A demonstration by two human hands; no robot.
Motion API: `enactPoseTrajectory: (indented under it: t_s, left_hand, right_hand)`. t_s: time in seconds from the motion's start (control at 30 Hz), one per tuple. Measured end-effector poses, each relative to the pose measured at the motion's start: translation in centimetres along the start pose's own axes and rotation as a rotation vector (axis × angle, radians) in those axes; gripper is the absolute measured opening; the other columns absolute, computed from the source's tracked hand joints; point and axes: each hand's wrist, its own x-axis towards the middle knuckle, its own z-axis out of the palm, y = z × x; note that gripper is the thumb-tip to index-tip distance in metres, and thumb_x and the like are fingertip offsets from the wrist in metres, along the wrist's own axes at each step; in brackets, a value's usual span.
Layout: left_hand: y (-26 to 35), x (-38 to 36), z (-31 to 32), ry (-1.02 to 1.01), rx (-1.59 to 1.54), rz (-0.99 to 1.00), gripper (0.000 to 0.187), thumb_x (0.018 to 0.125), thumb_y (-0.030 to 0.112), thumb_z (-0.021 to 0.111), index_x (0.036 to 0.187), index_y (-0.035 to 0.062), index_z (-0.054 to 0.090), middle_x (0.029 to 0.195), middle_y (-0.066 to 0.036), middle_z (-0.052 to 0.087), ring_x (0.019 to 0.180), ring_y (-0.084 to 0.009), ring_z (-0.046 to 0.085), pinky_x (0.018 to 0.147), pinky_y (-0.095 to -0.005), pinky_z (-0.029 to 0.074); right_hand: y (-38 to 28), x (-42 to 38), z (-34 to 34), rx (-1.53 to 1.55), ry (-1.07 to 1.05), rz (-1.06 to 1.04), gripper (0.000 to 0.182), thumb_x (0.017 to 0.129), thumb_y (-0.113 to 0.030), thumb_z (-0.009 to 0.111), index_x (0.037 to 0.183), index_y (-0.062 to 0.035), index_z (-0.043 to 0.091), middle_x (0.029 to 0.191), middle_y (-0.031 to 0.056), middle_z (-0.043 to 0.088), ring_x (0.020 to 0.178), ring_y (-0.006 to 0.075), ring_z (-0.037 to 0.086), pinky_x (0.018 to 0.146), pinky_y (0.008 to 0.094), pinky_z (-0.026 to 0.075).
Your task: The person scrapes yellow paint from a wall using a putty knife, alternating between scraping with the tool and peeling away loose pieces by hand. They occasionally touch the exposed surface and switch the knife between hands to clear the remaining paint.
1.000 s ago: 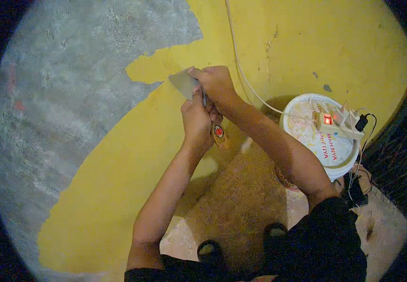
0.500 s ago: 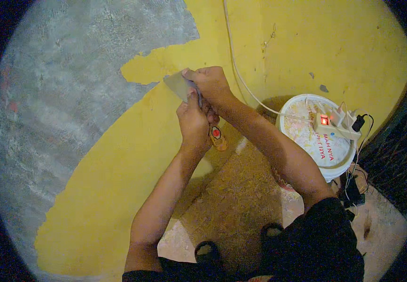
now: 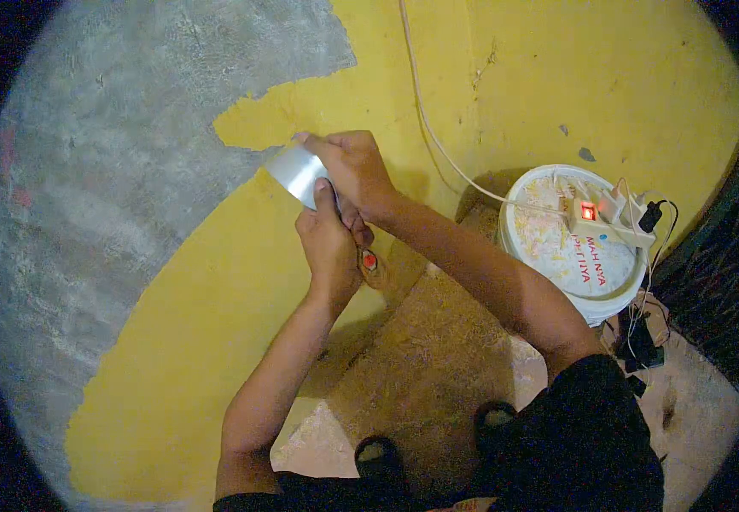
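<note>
A scraper [image 3: 295,175] with a wide, shiny metal blade is held in both hands against the wall. My left hand [image 3: 328,247] is closed round it, its thumb pressed on the lower corner of the blade. Above it my right hand [image 3: 354,169] grips the blade's upper side, with its remaining fingers curled behind. The scraper's wooden handle end, marked with a red oval, sticks out below the hands. At the blade's edge, yellow paint [image 3: 207,282] meets bare grey wall [image 3: 156,154] along a ragged line.
To the right stands a white bucket [image 3: 527,269] with a lid, bearing a lit power strip [image 3: 610,229] with plugs. Its white cable [image 3: 427,119] runs up the wall. Paint scraps litter the brown floor [image 3: 438,358] around my dark sandals [image 3: 378,452].
Both hands have shifted left and slightly down with the scraper. Its blade has tilted and now reflects bright light.
</note>
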Motion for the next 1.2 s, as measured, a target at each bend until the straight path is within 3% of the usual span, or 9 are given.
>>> enactPoseTrajectory:
  t_s: [0.2, 0.43, 0.63, 0.7, 0.73, 0.8, 0.97, 1.03, 1.2]
  left_hand:
    - [-0.7, -2.4, -2.1, -0.085, 0.048, 0.04, 0.033, 0.093, 0.038, 0.038, 0.081, 0.0083, 0.048, 0.05, 0.003, 0.032, 0.035, -0.0098, 0.029, 0.034, -0.0243, 0.028]
    - [-0.3, -3.8, -3.8, -0.043, 0.186, 0.073, 0.036, 0.095, 0.034, 0.034, 0.1, 0.0025, 0.05, 0.053, 0.002, 0.032, 0.037, -0.0088, 0.031, 0.036, -0.0234, 0.03]
    - [1.1, -2.4, -3.4, -0.111, 0.232, 0.104, 0.033, 0.095, 0.032, 0.036, 0.096, 0.0032, 0.053, 0.053, 0.002, 0.035, 0.039, -0.0087, 0.034, 0.037, -0.023, 0.032]
    - [2.2, -1.8, -2.3, -0.109, 0.309, 0.057, 0.034, 0.094, 0.031, 0.039, 0.093, 0.0023, 0.056, 0.056, 0.001, 0.042, 0.043, -0.0079, 0.038, 0.04, -0.0227, 0.033]
    - [1.6, -1.0, -2.2, -0.155, 0.252, 0.042, 0.034, 0.094, 0.031, 0.039, 0.093, 0.0023, 0.056, 0.056, 0.001, 0.042, 0.043, -0.0079, 0.038, 0.04, -0.0227, 0.033]
    - [-0.1, 0.8, -1.2, -0.254, 0.21, 0.447, 0.036, 0.093, 0.033, 0.042, 0.093, 0.0011, 0.058, 0.058, 0.001, 0.047, 0.046, -0.007, 0.041, 0.043, -0.0222, 0.033]
    - [3.9, 0.9, 2.8, -0.327, 0.226, 0.365, 0.036, 0.093, 0.031, 0.041, 0.093, 0.0002, 0.06, 0.058, -0.001, 0.051, 0.054, -0.0072, 0.045, 0.051, -0.0215, 0.034]
    - [4.3, 1.8, 3.0, -0.369, 0.207, 0.466, 0.038, 0.093, 0.032, 0.039, 0.093, -0.0001, 0.06, 0.06, -0.001, 0.053, 0.054, -0.0076, 0.045, 0.051, -0.0219, 0.033]
    - [3.3, 0.3, -0.1, -0.364, 0.115, 0.252, 0.041, 0.092, 0.034, 0.038, 0.093, -0.0007, 0.059, 0.059, -0.002, 0.056, 0.05, -0.0109, 0.045, 0.053, -0.0254, 0.036]
  right_hand:
    - [-0.9, 0.8, -0.1, -0.118, 0.128, -0.167, 0.038, 0.066, -0.031, 0.077, 0.079, -0.0028, 0.056, 0.067, 0.0006, 0.048, 0.062, 0.0108, 0.046, 0.059, 0.025, 0.043]
    - [0.1, 2.6, -0.7, -0.226, 0.077, -0.345, 0.035, 0.066, -0.029, 0.077, 0.076, -0.0031, 0.056, 0.063, -0.0005, 0.045, 0.059, 0.0095, 0.043, 0.057, 0.0239, 0.042]
    - [2.6, 1.8, -1.3, 0.02, 0.214, -0.13, 0.046, 0.088, -0.042, 0.049, 0.069, -0.0003, 0.056, 0.057, 0.0018, 0.047, 0.054, 0.0101, 0.042, 0.052, 0.0242, 0.039]
    - [3.0, -0.2, -1.9, 0.064, 0.005, -0.101, 0.057, 0.092, -0.048, 0.034, 0.071, 0.0003, 0.056, 0.058, 0.0031, 0.05, 0.053, 0.0108, 0.044, 0.051, 0.0253, 0.038]
    - [2.6, -1.1, -2.3, 0.074, -0.013, -0.037, 0.057, 0.092, -0.048, 0.032, 0.073, -0.0003, 0.057, 0.059, 0.0029, 0.05, 0.053, 0.011, 0.044, 0.05, 0.0248, 0.037]
    - [2.0, -2.6, -3.1, 0.147, -0.076, 0.126, 0.057, 0.092, -0.05, 0.03, 0.079, -0.0026, 0.058, 0.061, 0.003, 0.051, 0.054, 0.0112, 0.045, 0.05, 0.0248, 0.037]
    - [2.8, -6.5, -3.6, 0.074, 0.049, 0.082, 0.059, 0.09, -0.056, 0.025, 0.099, -0.007, 0.057, 0.069, 0.004, 0.055, 0.056, 0.0131, 0.048, 0.05, 0.0263, 0.038]
    - [1.5, -8.8, -4.8, 0.254, -0.077, 0.482, 0.065, 0.088, -0.061, 0.023, 0.112, -0.0077, 0.052, 0.075, 0.0044, 0.058, 0.065, 0.0156, 0.053, 0.058, 0.0277, 0.042]
    - [-1.5, -13.6, -5.1, 0.224, -0.276, 0.466, 0.062, 0.089, -0.058, 0.024, 0.106, -0.0062, 0.054, 0.081, 0.0052, 0.06, 0.073, 0.0172, 0.058, 0.061, 0.0279, 0.044]
